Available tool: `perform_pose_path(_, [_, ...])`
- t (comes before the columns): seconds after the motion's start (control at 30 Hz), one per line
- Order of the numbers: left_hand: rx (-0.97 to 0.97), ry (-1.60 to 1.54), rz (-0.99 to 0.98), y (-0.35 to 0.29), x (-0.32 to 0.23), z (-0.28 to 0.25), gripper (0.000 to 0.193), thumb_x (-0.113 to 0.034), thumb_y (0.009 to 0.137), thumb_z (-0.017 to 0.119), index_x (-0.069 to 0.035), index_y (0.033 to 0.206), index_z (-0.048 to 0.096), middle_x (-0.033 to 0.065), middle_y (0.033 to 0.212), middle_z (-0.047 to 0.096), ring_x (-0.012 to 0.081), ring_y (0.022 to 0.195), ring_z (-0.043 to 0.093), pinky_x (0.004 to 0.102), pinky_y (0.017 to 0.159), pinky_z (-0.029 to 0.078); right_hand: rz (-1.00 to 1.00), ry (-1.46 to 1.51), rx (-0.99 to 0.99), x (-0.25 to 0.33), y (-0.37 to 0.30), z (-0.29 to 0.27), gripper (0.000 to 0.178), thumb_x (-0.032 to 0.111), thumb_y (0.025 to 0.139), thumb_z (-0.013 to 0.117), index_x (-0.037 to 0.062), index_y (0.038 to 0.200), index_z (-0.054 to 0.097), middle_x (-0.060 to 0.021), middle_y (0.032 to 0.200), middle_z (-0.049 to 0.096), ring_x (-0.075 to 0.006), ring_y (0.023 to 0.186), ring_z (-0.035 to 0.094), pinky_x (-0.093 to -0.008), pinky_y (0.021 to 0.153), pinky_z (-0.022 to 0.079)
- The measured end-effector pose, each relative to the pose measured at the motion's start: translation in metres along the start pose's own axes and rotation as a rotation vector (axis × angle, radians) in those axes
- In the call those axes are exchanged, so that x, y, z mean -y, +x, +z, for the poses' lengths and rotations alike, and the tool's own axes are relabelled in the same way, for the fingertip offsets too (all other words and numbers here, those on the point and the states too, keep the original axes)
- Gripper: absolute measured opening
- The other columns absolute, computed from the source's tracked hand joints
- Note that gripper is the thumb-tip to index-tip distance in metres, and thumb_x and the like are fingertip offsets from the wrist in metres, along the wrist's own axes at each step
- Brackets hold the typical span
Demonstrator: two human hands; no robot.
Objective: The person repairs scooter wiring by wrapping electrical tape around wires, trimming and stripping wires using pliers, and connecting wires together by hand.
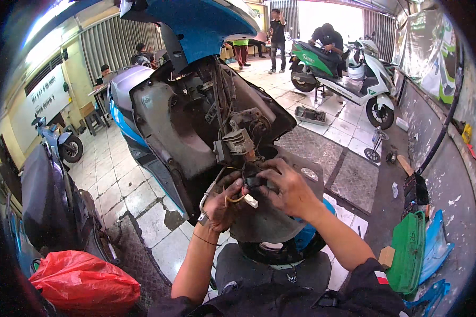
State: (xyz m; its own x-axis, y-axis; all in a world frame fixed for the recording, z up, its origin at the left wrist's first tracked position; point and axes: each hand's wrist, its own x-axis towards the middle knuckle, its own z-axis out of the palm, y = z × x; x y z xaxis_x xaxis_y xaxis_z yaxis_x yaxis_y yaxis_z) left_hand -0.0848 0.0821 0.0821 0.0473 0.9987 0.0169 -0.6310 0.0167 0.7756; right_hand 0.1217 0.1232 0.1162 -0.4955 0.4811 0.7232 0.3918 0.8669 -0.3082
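Both my hands meet at the opened front of a blue scooter (188, 119), just below a grey metal bracket part (240, 142). Between them is a small black part (255, 182), gripped by the fingers of my right hand (290, 187). My left hand (223, 203) is closed around the wires on the left of it, its fingertips close to the black part. A white connector plug (250, 201) hangs on yellowish wires between my hands. Behind my hands a dark grey plastic panel (307, 171) spreads out. Bare wires and dusty metal show inside the scooter's body.
A dark scooter seat (47, 198) and a red plastic bag (84, 282) are at my left. On the right, a green toolbox (407, 253) lies near blue panels (438, 245) by the wall. Farther back, a person (329, 42) is at a green and white scooter (349, 87); a grey tray (310, 115) is on the floor.
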Motion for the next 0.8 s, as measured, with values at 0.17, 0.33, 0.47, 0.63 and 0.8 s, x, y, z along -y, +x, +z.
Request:
perform_pose_path(0.17, [-0.033,-0.039,-0.012,-0.008,0.004,0.007,0.016,-0.008,0.095,0.066,-0.006,0.11,0.059,0.0031,0.089,0.065,0.0141,0.079,0.067,0.025,0.067,0.054,0.063,0.058,0.024,-0.002,-0.007,0.013,0.033,0.01,0.08,0.072,0.0041,0.112,0.065,-0.0187,0.107,0.066,-0.0368,0.104,0.064,-0.0422,0.088,0.053])
perform_pose_path(0.33, [-0.095,-0.122,0.011,-0.022,0.015,0.013,0.019,-0.007,0.093,0.068,-0.006,0.109,0.059,0.0026,0.094,0.066,0.0147,0.083,0.066,0.0295,0.074,0.056,0.114,0.142,0.219,-0.001,0.014,-0.014,0.03,0.017,0.087,0.068,0.0,0.111,0.062,-0.0261,0.1,0.067,-0.0422,0.096,0.066,-0.0452,0.087,0.053])
perform_pose_path(0.47, [-0.128,-0.316,-0.027,-0.023,0.031,0.018,0.021,-0.008,0.092,0.07,-0.006,0.111,0.059,0.0037,0.097,0.067,0.0153,0.089,0.067,0.0298,0.081,0.056,0.055,-0.037,0.391,0.012,0.041,-0.037,0.028,0.02,0.09,0.065,0.0007,0.11,0.063,-0.0245,0.102,0.068,-0.0416,0.095,0.066,-0.0459,0.086,0.053])
perform_pose_path(0.63, [-0.205,-0.313,0.063,-0.023,0.05,0.026,0.021,-0.014,0.097,0.064,-0.004,0.115,0.06,0.0079,0.107,0.067,0.0195,0.096,0.067,0.0317,0.086,0.055,-0.241,-0.046,0.293,0.048,0.073,-0.019,0.023,0.025,0.084,0.072,0.0024,0.091,0.07,-0.0177,0.086,0.07,-0.0353,0.082,0.069,-0.0448,0.075,0.054])
perform_pose_path(0.8, [-0.16,-0.211,0.311,-0.018,0.06,0.034,0.027,-0.002,0.091,0.064,-0.002,0.118,0.058,0.0093,0.108,0.067,0.0233,0.092,0.069,0.0403,0.079,0.058,-0.047,-0.585,0.762,0.083,0.096,0.007,0.021,0.023,0.078,0.071,0.0041,0.088,0.075,-0.019,0.085,0.073,-0.0346,0.083,0.073,-0.0441,0.073,0.059])
